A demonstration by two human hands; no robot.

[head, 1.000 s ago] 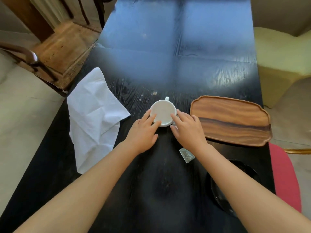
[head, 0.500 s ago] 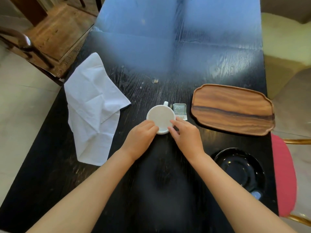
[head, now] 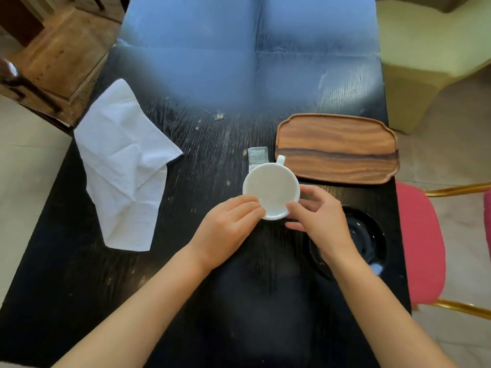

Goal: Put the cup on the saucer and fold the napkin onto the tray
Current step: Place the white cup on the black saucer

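Note:
A white cup [head: 271, 188] sits between my hands, its handle pointing away from me toward the wooden tray [head: 336, 148]. My left hand [head: 228, 229] grips its near left rim and my right hand [head: 317, 221] grips its near right side. A black saucer [head: 364, 240] lies just right of my right hand, partly hidden by that wrist. The white napkin [head: 125, 166] lies crumpled and unfolded at the table's left edge, well apart from both hands.
A small clear packet [head: 257, 156] lies just beyond the cup. The black table [head: 186, 261] has its edge close on both sides. A red chair seat [head: 419, 245] is at the right, a wooden chair [head: 53, 62] at the far left.
The cup has moved right and toward me with both hands on it, now close to the saucer. My view has tilted further down.

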